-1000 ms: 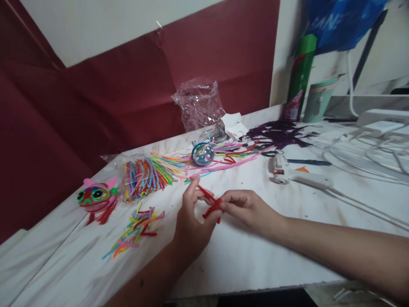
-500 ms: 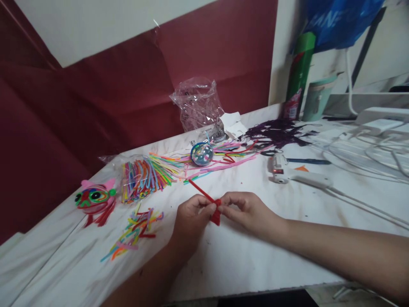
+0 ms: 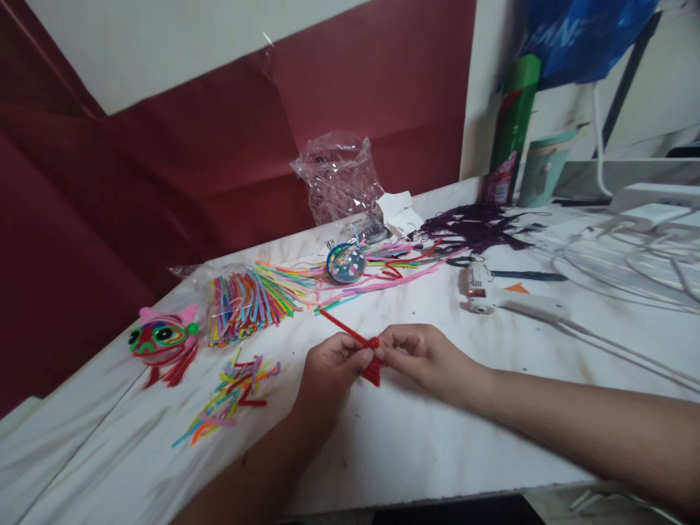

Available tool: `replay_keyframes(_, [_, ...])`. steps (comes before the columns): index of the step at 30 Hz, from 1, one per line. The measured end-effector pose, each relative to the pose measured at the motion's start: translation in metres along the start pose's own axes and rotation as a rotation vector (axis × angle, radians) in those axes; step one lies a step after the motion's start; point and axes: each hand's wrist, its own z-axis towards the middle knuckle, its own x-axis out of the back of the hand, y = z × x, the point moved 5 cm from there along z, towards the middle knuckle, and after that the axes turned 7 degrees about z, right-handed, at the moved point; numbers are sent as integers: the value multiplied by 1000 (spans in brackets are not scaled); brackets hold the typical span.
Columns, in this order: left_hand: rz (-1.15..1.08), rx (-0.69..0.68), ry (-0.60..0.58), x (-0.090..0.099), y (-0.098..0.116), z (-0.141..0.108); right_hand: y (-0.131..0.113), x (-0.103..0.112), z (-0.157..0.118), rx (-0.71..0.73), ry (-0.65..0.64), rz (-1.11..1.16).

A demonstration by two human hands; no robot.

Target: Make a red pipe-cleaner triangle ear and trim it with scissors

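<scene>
Between my two hands, above the middle of the table, is a bent red pipe cleaner point(image 3: 372, 373). One straight end sticks out up and to the left, and a folded, fan-like part hangs below the fingers. My left hand point(image 3: 332, 372) pinches it from the left with thumb and fingers. From the right, my right hand point(image 3: 415, 351) pinches the same piece near its knotted middle. The fingertips hide part of the fold. To the left lies a pile of short cut pipe cleaners point(image 3: 235, 394) in mixed colours.
A colourful pipe-cleaner animal face point(image 3: 164, 343) lies far left, beside a clear bag of pipe cleaners point(image 3: 246, 306). Behind my hands is a patterned ball point(image 3: 346, 263). A white glue gun point(image 3: 514, 300) with its cord lies right, near purple strands point(image 3: 470, 226) and a green cup point(image 3: 547, 171).
The red piece has tilted slightly between my fingers, its straight end shifting a little left and its folded part a little right. Both hands keep their pinch.
</scene>
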Motion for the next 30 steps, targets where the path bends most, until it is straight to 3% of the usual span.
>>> replay_keyframes(10, [80, 7, -9, 1, 1, 1, 7, 0, 1, -41, -26, -11])
replay_keyframes(14, [238, -52, 25, 0, 7, -2, -2, 6, 1, -9, 46, -85])
replay_keyframes(17, [446, -98, 21, -8, 13, -6, -13, 10, 1, 82, 100, -143])
replay_keyframes(23, [620, -147, 64, -13, 16, -10, -21, 3, -2, 299, 17, -293])
replay_keyframes(26, [512, -63, 95, -7, 14, -8, -29, 0, -9, 528, 9, -433])
replay_keyframes(30, [133, 68, 90, -1, 8, -5, -36, -5, -17, 764, -3, -675])
